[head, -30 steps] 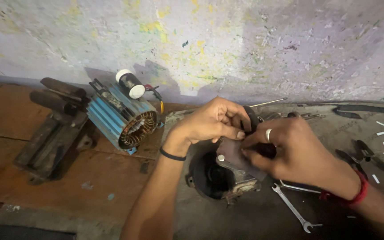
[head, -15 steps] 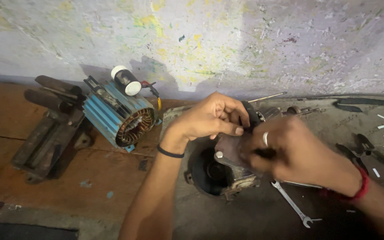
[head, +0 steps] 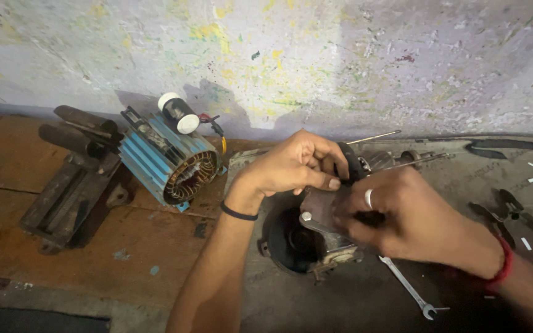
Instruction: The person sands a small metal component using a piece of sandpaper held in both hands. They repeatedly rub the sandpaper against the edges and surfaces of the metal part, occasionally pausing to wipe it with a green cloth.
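Both hands down on a grimy grey motor housing [head: 306, 243] sitting on the concrete slab [head: 464, 179] just right of centre, round dark opening facing left and toward the camera. Left hand [head: 294, 165] curled over the top edge of it, black band on the wrist, thumb and fingertips pinched shut on a small dark part right at the top of the housing; can't tell exactly what that part is. Right hand [head: 402, 219], ring on one finger and red thread at the wrist, closed around something dark pressed against the housing's right side, mostly hidden under the fingers so no telling what it is. Two hands nearly touching each other over the housing.

Slim open-ended spanner [head: 409, 288] lying flat on the slab just below the right hand. Off to the left on the wooden board [head: 44, 271]: blue finned stator [head: 168, 161] with copper windings showing, a black-and-white capacitor [head: 178, 113] perched on top, and a rusty bench vise [head: 72, 179] beside it. Paint-speckled wall [head: 340, 55] behind everything.
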